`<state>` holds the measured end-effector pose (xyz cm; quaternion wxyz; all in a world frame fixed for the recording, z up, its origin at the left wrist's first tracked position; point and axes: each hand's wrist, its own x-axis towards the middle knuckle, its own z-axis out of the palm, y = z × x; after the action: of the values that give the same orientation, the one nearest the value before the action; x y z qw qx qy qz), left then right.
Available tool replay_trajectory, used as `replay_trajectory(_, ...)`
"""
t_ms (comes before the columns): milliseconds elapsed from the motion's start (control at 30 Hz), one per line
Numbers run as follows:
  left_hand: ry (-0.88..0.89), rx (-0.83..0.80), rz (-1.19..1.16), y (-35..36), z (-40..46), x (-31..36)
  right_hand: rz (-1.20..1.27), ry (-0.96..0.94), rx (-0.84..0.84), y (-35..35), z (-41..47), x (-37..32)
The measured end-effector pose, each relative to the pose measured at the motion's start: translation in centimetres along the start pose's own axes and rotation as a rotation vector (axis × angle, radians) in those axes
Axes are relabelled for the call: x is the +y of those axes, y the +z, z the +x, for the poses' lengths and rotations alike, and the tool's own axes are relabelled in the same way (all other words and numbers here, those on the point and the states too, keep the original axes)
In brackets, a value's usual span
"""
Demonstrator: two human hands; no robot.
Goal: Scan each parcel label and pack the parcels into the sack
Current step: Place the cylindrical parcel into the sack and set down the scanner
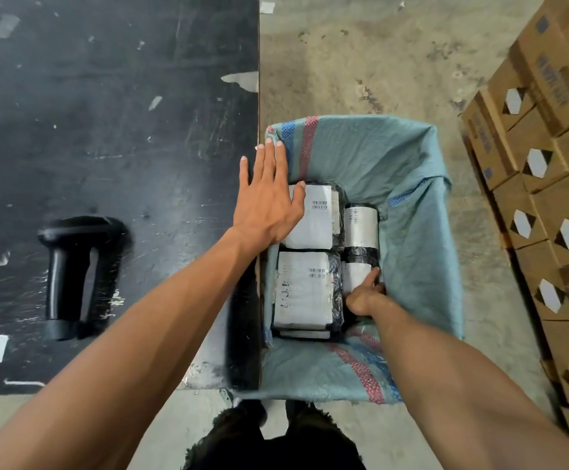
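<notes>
Head view: left hand (pixel 269 195) flat, fingers spread, over the sack (pixel 412 184) rim at 12 o'clock. Right hand (pixel 364 295) grips a small parcel (pixel 354 276) inside the sack (four labelled parcels visible). Barcode scanner (pixel 72 269) lies on the black table (pixel 106 96) at 9 o'clock.

Parcels (pixel 305 290) lie in the sack (pixel 419 232), right of the table (pixel 106 113).

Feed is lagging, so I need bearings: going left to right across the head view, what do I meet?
Barcode scanner on the black table → left hand at the sack's edge → open sack holding parcels → stacked cardboard boxes.
</notes>
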<state>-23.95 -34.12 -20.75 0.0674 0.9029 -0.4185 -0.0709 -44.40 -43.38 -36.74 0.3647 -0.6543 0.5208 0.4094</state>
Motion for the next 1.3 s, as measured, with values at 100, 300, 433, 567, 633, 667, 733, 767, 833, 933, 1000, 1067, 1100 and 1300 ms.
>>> replay_trajectory(100, 0.000, 0.001, -0.002, 0.0, -0.1, 0.0, -0.052, 0.000, 0.033, -1.1, -0.6, -0.7)
replay_trajectory(300, 0.002, -0.014, -0.031, -0.1, -0.2, -0.1, 0.006, -0.042, 0.110, -3.1, -3.4, -1.4)
replay_trajectory(433, 0.016, -0.040, -0.057, -0.5, -0.4, -0.3, 0.038, -0.083, 0.201, -3.8, -5.9, -1.6)
replay_trajectory(567, 0.049, -0.092, -0.104, -1.1, -0.8, -0.8, 0.107, -0.121, 0.270, -4.3, -9.2, -1.6)
replay_trajectory(633, 0.092, -0.124, -0.133, -1.3, -1.5, -1.5, 0.153, -0.171, 0.317, -4.5, -11.3, -1.7)
replay_trajectory(667, 0.115, -0.139, -0.140, -1.4, -2.1, -1.9, 0.178, -0.212, 0.339, -4.6, -12.4, -2.1)
replay_trajectory(733, 0.148, -0.182, -0.144, -1.9, -3.3, -2.9, 0.243, -0.311, 0.380, -4.6, -15.2, -3.7)
replay_trajectory(767, 0.155, -0.201, -0.155, -2.3, -3.9, -3.3, 0.267, -0.353, 0.412, -4.5, -16.8, -4.8)
replay_trajectory(833, 0.161, -0.186, -0.190, -3.9, -4.5, -4.4, 0.309, -0.442, 0.494, -4.5, -19.7, -7.2)
replay_trajectory(933, 0.181, -0.025, -0.185, -8.1, -4.6, -7.5, 0.312, -0.557, 0.605, -4.0, -24.1, -10.8)
replay_trajectory(1000, 0.184, 0.094, -0.174, -11.3, -5.2, -11.0, 0.255, -0.603, 0.658, -3.0, -26.7, -13.3)
replay_trajectory(1067, 0.169, 0.203, -0.170, -13.7, -6.4, -15.2, 0.201, -0.657, 0.682, -1.1, -28.8, -16.1)
replay_trajectory(1100, 0.146, 0.244, -0.180, -14.4, -7.3, -17.4, 0.173, -0.685, 0.685, 0.1, -29.6, -17.5)
replay_trajectory(1300, -0.092, 0.384, -0.237, -12.0, -13.8, -29.0, 0.022, -0.783, 0.648, 10.4, -32.3, -24.9)
